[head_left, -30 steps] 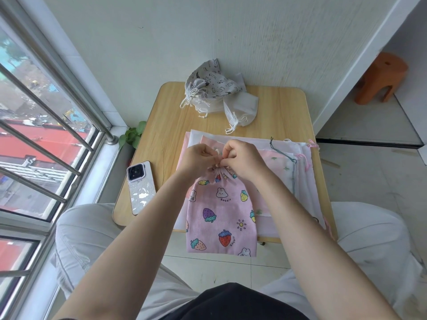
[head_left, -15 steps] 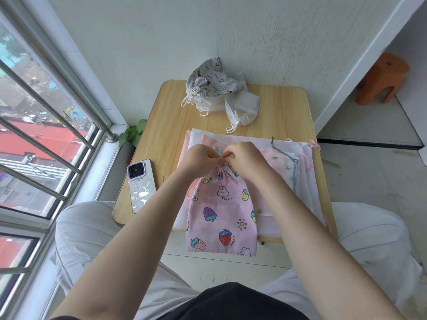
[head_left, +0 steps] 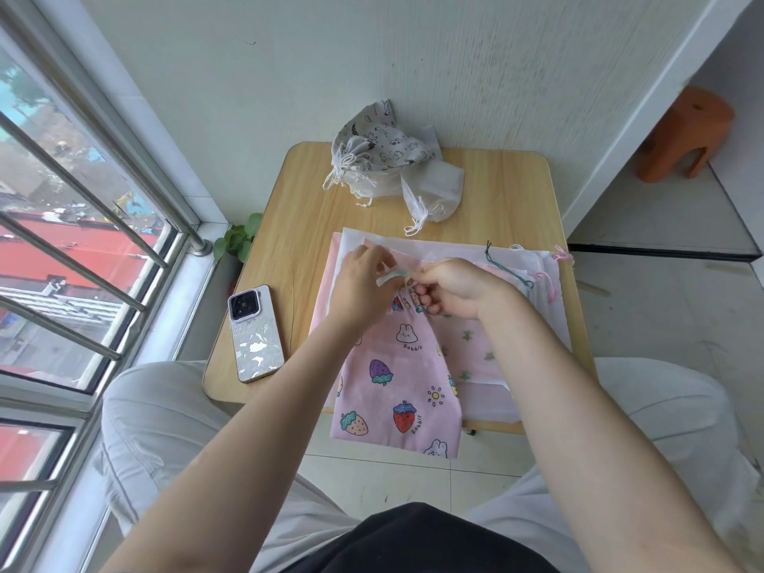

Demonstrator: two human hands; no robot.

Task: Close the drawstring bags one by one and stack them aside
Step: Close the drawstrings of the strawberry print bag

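a small wooden table [head_left: 508, 188] stands against the wall; on its near half lies a flat pile of open bags [head_left: 550, 308], white and pale pink, with cord ends in teal and pink trailing toward 3 o'clock; on top of that pile, and hanging over the table's near edge at 6 o'clock, lies the pink strawberry bag [head_left: 397, 386], printed with rabbits, strawberries and a small sun; its mouth points to 12 o'clock and is gathered into tight pleats at the neck; the left hand [head_left: 359, 291] sits at the 10 o'clock side of that neck, thumb and fingers pinched together on a pale drawstring [head_left: 390, 277] that runs taut across to the other hand; the right hand [head_left: 450, 287] sits at the 2 o'clock side, fingers curled and pinched on the cord right at the gathered neck; both hands touch the bag's top, and the two are just beside one another; at 12 o'clock on the table, near the wall, rests a heap of closed bags [head_left: 380, 159], a grey printed one on top of white ones, their white cords loose on the wood; a phone [head_left: 256, 335] lies face down at 9 o'clock, near the table's left edge, well apart from the bags; an orange stool [head_left: 686, 134] stands on the floor at 2 o'clock beyond the wall corner.
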